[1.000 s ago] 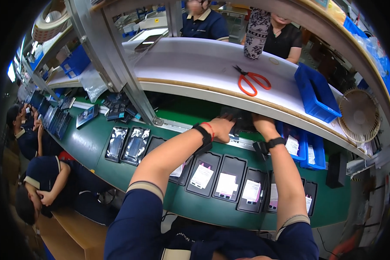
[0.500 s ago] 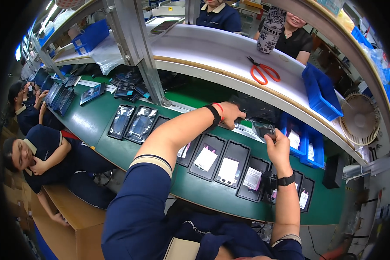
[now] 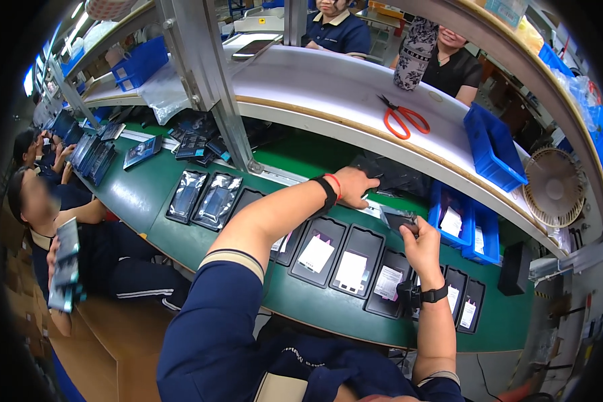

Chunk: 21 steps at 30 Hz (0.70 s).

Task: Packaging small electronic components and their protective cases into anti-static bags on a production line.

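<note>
My right hand (image 3: 421, 244) grips a small dark, glossy packet (image 3: 398, 218) between thumb and fingers, held above the row of trays. Under the shelf, my left hand (image 3: 355, 186) reaches to a heap of black plastic pieces (image 3: 392, 175), its index finger and thumb apart; whether it touches the heap I cannot tell. Below both hands lies a row of shallow black trays (image 3: 350, 293), several with white cards such as this one (image 3: 350, 269). Pinkish edges show behind some cards. To the left, two trays (image 3: 218, 201) carry shiny wrapped dark items.
Blue bins (image 3: 484, 249) with white papers stand right of my right hand. Above, the white shelf (image 3: 301, 74) holds red-handled scissors (image 3: 406, 120), a patterned bottle (image 3: 415, 57) and a blue bin (image 3: 494, 151). A metal post (image 3: 204, 80) rises left. A co-worker (image 3: 60, 234) holds packages.
My right hand has shifted slightly left and down with the packet. My left hand's thumb now hangs lower, away from the index finger. The co-worker at left has raised some packages.
</note>
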Motion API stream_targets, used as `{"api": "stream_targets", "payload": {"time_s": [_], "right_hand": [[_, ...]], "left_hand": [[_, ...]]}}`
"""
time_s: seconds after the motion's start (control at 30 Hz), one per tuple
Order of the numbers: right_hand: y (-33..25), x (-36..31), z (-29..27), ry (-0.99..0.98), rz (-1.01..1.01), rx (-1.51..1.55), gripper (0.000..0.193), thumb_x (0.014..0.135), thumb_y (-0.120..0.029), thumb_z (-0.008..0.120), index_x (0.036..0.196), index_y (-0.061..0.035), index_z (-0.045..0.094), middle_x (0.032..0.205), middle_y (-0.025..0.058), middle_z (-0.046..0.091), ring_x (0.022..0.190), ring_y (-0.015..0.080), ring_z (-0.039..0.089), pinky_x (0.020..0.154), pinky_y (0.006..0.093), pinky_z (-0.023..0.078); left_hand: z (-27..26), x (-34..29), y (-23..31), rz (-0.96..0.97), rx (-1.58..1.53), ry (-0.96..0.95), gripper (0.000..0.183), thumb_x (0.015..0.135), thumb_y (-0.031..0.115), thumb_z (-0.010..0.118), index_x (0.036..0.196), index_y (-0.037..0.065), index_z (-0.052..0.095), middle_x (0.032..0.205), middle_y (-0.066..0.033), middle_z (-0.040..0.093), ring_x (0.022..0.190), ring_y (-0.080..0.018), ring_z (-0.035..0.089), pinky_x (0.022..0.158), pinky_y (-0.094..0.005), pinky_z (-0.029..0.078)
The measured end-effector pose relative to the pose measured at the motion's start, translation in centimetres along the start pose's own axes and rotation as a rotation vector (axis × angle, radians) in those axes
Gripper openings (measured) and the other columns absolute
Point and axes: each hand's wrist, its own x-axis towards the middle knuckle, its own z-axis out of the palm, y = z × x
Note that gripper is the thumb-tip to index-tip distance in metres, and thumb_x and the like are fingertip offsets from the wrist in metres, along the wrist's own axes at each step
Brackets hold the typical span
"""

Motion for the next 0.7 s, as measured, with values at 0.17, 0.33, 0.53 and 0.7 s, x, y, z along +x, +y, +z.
{"api": "stream_targets", "payload": {"time_s": [0.17, 0.33, 0.53, 0.7], "right_hand": [[0.0, 0.3, -0.3, -0.022, 0.052, -0.057, 0.013, 0.078, -0.008, 0.065, 0.084, 0.0026, 0.059, 0.069, 0.023, 0.06, 0.067, 0.032, 0.066, 0.056, 0.035, 0.047], [-1.6, -1.2, -0.1, -0.035, -0.005, -0.057, 0.015, 0.079, -0.008, 0.064, 0.089, 0.0015, 0.06, 0.072, 0.0232, 0.06, 0.069, 0.0367, 0.063, 0.058, 0.0374, 0.048], [-0.1, -3.0, 0.1, 0.07, -0.084, 0.058, 0.013, 0.08, -0.008, 0.065, 0.084, 0.0037, 0.059, 0.073, 0.0188, 0.065, 0.063, 0.0234, 0.066, 0.057, 0.0329, 0.048], [-2.6, -2.2, 0.5, 0.015, -0.055, -0.127, 0.011, 0.083, -0.007, 0.06, 0.085, 0.0031, 0.058, 0.059, 0.0181, 0.056, 0.051, 0.026, 0.058, 0.05, 0.0357, 0.043]], "left_hand": [[-0.9, -0.1, 0.1, 0.016, -0.003, 0.056, 0.054, 0.064, 0.027, 0.065, 0.113, 0.009, 0.05, 0.095, -0.0235, 0.059, 0.086, -0.0403, 0.06, 0.075, -0.0473, 0.049], [1.8, -1.2, 0.5, -0.091, -0.041, 0.191, 0.046, 0.065, 0.016, 0.061, 0.107, 0.0, 0.051, 0.088, -0.0248, 0.062, 0.083, -0.0405, 0.061, 0.075, -0.0465, 0.05], [3.7, -0.5, 1.1, -0.179, -0.036, 0.245, 0.013, 0.073, 0.01, 0.054, 0.08, 0.0, 0.058, 0.079, -0.0255, 0.063, 0.074, -0.0399, 0.063, 0.069, -0.0472, 0.051], [-1.1, -3.7, -2.7, -0.27, -0.266, 0.734, 0.018, 0.084, 0.012, 0.051, 0.082, -0.005, 0.057, 0.079, -0.0282, 0.06, 0.077, -0.0462, 0.058, 0.07, -0.0523, 0.046]]}}
